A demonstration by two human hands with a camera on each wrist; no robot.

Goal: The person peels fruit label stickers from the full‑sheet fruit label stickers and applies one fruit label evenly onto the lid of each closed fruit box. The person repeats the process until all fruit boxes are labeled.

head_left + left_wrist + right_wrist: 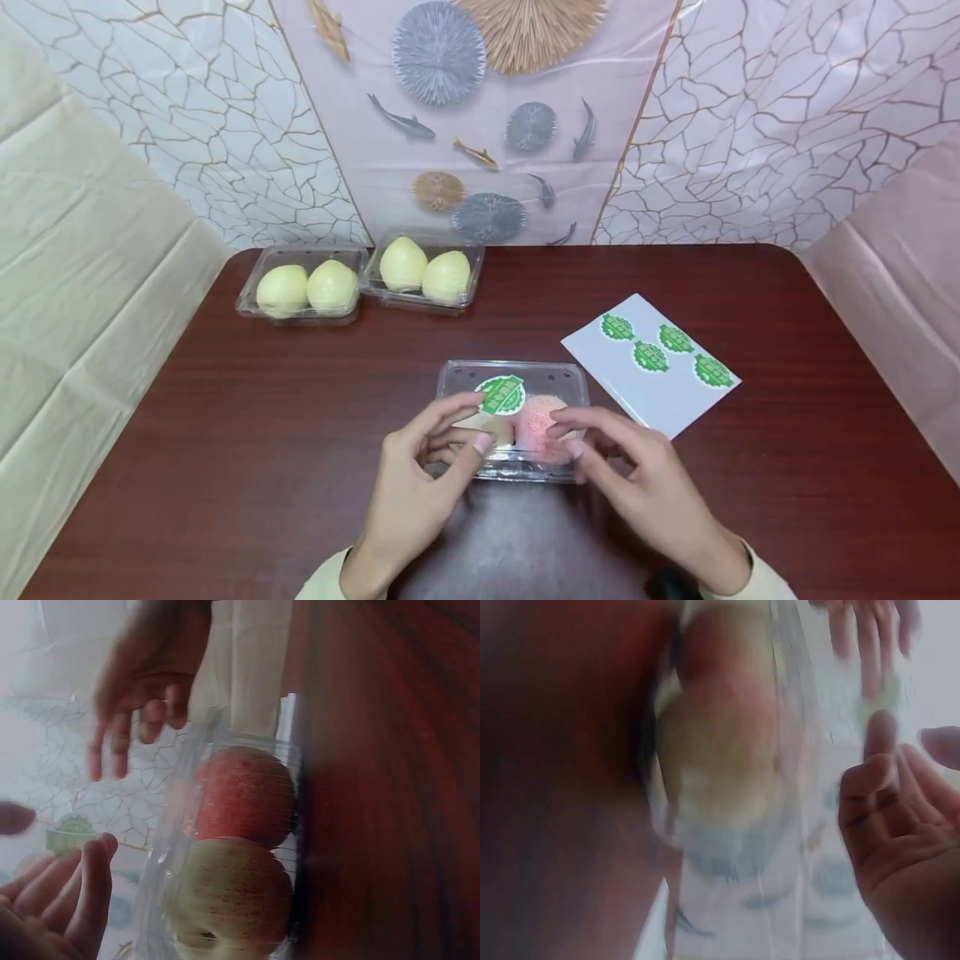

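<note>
A clear plastic clamshell box (453, 375) stands in front of me with two apples inside, a pinkish red one (537, 421) and a paler one (232, 900). My left hand (420, 483) is over its left side, and the index fingertip touches the edge of a round green-and-white sticker (502, 395). In both wrist views the sticker shows at the left fingertips, raised off the lid. Over the right side hovers my right hand (652, 483), fingers loosely bent, thumb apart, nothing held. The right wrist view is blurred.
To the right lies a white sheet (637, 392) with several green stickers (650, 357). Two more clear boxes, the left box (300, 254) and the right box (476, 254), each with two pale yellow fruits, stand at the back left near the patterned backdrop (555, 200).
</note>
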